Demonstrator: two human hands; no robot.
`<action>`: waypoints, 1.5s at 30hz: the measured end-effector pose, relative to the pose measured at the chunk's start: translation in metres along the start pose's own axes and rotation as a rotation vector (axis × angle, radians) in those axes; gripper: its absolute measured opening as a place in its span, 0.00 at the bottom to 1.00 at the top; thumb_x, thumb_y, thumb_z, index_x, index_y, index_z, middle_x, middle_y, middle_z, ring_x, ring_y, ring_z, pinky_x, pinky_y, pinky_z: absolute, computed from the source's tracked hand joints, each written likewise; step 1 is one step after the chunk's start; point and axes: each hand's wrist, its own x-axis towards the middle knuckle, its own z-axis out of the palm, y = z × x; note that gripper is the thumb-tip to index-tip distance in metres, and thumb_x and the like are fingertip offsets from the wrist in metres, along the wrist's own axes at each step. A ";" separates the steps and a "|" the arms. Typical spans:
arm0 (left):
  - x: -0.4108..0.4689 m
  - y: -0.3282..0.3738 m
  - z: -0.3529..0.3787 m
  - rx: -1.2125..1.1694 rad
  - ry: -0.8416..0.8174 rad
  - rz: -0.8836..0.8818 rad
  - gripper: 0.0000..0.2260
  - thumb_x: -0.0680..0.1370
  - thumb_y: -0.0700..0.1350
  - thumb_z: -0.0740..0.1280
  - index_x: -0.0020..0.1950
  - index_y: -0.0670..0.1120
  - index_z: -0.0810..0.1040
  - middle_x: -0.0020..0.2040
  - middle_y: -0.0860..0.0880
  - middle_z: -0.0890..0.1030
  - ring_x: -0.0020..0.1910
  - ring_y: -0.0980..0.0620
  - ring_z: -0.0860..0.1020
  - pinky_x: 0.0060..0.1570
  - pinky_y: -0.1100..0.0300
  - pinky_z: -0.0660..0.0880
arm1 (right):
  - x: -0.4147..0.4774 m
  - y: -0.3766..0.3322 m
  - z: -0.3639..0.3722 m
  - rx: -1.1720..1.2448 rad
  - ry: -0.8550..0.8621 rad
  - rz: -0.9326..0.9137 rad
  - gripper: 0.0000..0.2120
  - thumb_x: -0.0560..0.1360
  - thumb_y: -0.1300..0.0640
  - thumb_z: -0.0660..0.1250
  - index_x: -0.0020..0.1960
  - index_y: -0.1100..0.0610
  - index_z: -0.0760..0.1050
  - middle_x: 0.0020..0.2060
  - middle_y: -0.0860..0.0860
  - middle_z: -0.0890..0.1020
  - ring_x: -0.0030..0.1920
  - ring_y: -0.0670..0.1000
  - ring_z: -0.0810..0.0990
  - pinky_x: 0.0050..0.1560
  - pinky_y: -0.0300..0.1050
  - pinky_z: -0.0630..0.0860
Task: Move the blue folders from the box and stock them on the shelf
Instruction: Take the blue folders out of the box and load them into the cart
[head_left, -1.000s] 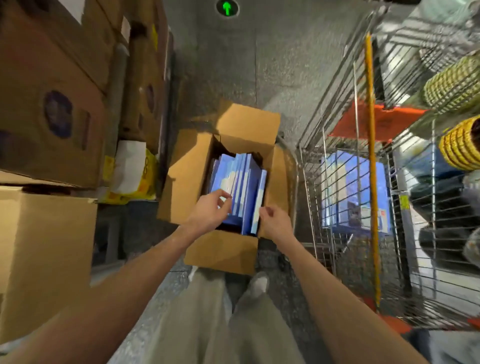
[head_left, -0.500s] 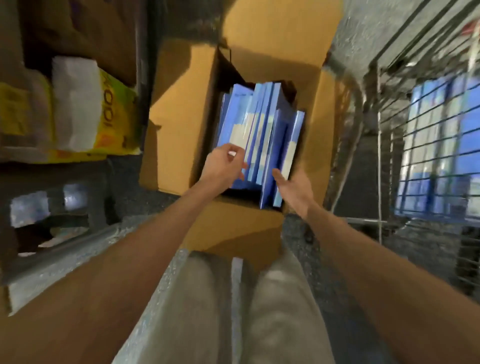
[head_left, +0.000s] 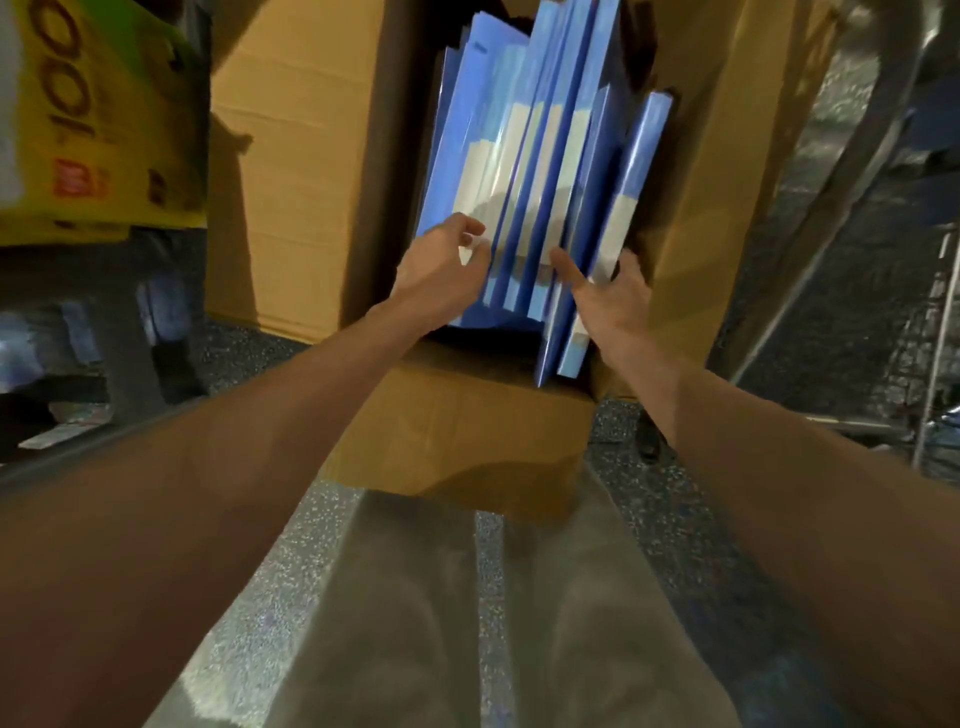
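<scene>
Several blue folders (head_left: 540, 171) with white labels stand on edge in an open cardboard box (head_left: 467, 447) on the floor in front of me. My left hand (head_left: 441, 270) pinches the near edge of the leftmost folders between thumb and fingers. My right hand (head_left: 608, 296) presses against the right side of the stack, thumb over the front edges and fingers behind the outer folders. Together both hands clamp the bundle, which still sits inside the box. The shelf itself is out of frame except for a bit of wire frame (head_left: 930, 395) at the right edge.
The box flaps (head_left: 291, 171) stand open on the left and right. A yellow carton (head_left: 98, 130) sits on a low rack at the upper left. My legs in light trousers (head_left: 457, 623) fill the bottom, over a speckled floor.
My head has dropped closer over the box, so the folders fill more of the view. Both hands have closed in on the two sides of the stack.
</scene>
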 end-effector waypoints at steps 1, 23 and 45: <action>0.000 -0.002 0.001 -0.017 0.004 -0.008 0.15 0.83 0.52 0.62 0.68 0.48 0.75 0.63 0.50 0.80 0.59 0.51 0.77 0.50 0.61 0.72 | 0.000 0.004 -0.001 0.021 -0.025 -0.021 0.40 0.72 0.35 0.70 0.77 0.53 0.64 0.69 0.49 0.74 0.66 0.49 0.72 0.65 0.40 0.68; -0.022 0.011 0.000 -0.056 0.004 -0.037 0.14 0.84 0.50 0.62 0.68 0.48 0.74 0.59 0.48 0.80 0.49 0.50 0.80 0.36 0.64 0.73 | 0.016 0.009 -0.024 -0.157 -0.053 -0.134 0.15 0.83 0.55 0.60 0.62 0.66 0.71 0.48 0.53 0.74 0.38 0.44 0.72 0.37 0.37 0.70; -0.092 0.168 -0.119 0.646 -0.017 0.732 0.46 0.74 0.50 0.76 0.83 0.53 0.49 0.82 0.43 0.52 0.80 0.41 0.52 0.76 0.42 0.57 | -0.153 -0.103 -0.144 -0.137 -0.104 -0.391 0.06 0.76 0.53 0.68 0.41 0.53 0.77 0.30 0.49 0.79 0.25 0.43 0.72 0.23 0.33 0.67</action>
